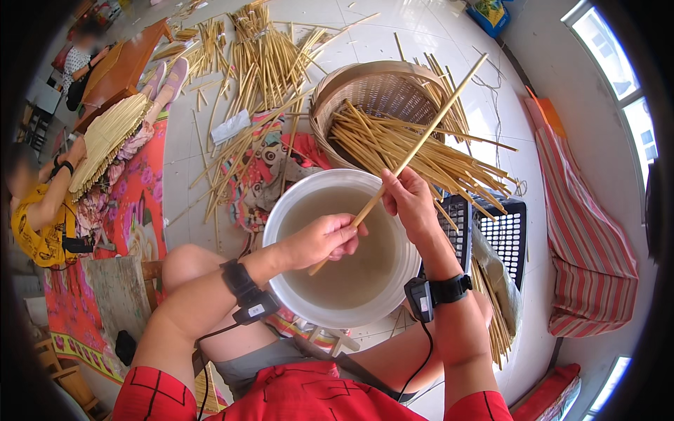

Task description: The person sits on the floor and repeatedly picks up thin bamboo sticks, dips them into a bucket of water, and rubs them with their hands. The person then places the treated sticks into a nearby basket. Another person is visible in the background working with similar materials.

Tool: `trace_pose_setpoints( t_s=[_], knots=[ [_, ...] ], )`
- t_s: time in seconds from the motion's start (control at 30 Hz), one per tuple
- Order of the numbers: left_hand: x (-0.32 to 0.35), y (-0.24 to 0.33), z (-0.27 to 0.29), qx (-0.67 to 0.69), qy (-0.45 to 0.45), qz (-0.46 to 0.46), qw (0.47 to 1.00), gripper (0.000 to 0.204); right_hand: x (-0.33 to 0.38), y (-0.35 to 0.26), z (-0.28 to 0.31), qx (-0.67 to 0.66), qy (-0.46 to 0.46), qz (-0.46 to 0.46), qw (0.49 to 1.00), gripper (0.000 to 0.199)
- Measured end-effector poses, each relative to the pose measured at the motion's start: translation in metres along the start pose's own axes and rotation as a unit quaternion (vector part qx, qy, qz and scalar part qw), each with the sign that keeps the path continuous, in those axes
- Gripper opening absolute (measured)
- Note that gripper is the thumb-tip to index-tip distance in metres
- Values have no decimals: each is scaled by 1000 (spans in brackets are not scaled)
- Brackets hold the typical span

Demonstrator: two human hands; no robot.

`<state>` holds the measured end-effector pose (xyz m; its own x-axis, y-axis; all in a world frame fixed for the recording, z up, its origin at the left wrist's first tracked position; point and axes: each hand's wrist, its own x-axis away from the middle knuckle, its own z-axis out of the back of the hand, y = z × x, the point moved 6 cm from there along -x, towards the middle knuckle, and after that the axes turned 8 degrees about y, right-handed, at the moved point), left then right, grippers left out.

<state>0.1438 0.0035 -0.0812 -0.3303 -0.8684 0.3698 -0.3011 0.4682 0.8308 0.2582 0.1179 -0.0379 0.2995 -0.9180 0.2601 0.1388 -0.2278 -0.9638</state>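
One long yellow-brown plant stalk [439, 116] slants over a white bucket [277, 210] of cloudy water. My left hand [324, 241] is closed round its lower part, just above the cut end. Higher up the same stalk, my right hand [409, 201] pinches it between thumb and fingers. Both hands are over the water, and the stalk's upper end reaches out past a wicker basket [379, 95]. A heap of similar stalks [414, 151] lies in that basket, many sticking out to the right.
Black plastic crates [502, 231] stand right of the bucket. Bundled stalks [263, 56] and loose ones cover the tiles ahead. A striped cloth [586, 245] hangs along the right wall. To the left, a person in yellow [43, 224] holds a woven fan-shaped piece [112, 144]; another person sits farther back.
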Motion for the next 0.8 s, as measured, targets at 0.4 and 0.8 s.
trace_pose_setpoints(
  t_s=[0.4, 0.8],
  knots=[
    [-14, -30, 27, -107, 129, 40, 985, 41, -8, 4, 12, 69, 20, 65, 995, 28],
    [-33, -72, 61, -654, 128, 105, 738, 60, -3, 10, 15, 286, 53, 115, 950, 23]
  ],
)
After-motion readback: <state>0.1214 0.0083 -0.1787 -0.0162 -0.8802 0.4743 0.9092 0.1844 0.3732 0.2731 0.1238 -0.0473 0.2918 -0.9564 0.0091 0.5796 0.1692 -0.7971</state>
